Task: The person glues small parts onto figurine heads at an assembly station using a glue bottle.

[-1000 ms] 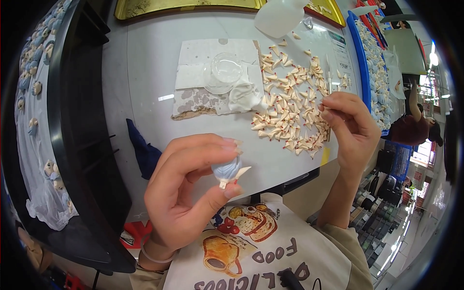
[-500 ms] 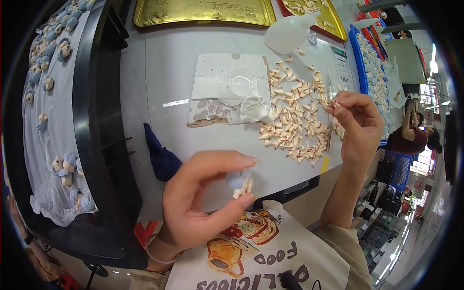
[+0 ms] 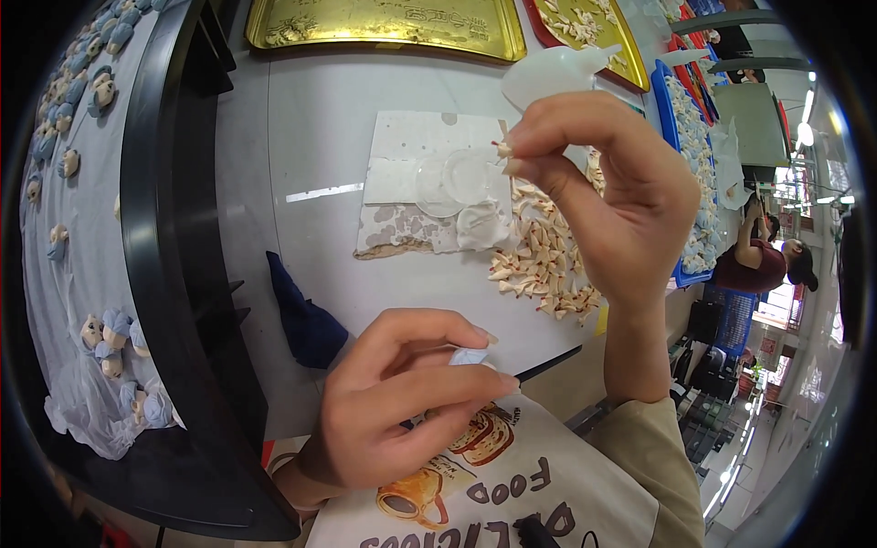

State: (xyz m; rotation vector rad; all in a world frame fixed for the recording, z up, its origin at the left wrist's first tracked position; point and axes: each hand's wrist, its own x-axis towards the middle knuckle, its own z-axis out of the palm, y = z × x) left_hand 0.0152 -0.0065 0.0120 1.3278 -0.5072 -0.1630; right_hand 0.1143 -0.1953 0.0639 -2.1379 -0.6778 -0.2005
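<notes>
My left hand point(image 3: 393, 406) is closed around a small figurine with a light-blue top point(image 3: 469, 356), low over the table's front edge; the fingers cover most of it. Between the thumb and forefinger of my right hand point(image 3: 621, 192) is a small cream cone-shaped piece with a red tip point(image 3: 501, 149). That hand hangs over the right edge of a worn white board point(image 3: 393, 137). On the board sit clear round plastic dishes point(image 3: 468, 173) and a soft white lump point(image 3: 480, 225). Beside it spreads a pile of similar cone pieces point(image 3: 544, 274), partly hidden by my right hand.
Gold trays point(image 3: 384, 27) lie at the back, one holding more cone pieces. A translucent white bottle point(image 3: 544, 75) lies near them. Dark-blue cloth point(image 3: 301, 315) is at left, beside a black-edged rack point(image 3: 164, 274) with blue-capped figurines. A blue tray point(image 3: 681, 137) stands right; a person sits beyond.
My right hand has swung left and toward the board with the cone piece. My left hand has turned, and its fingers now hide more of the figurine.
</notes>
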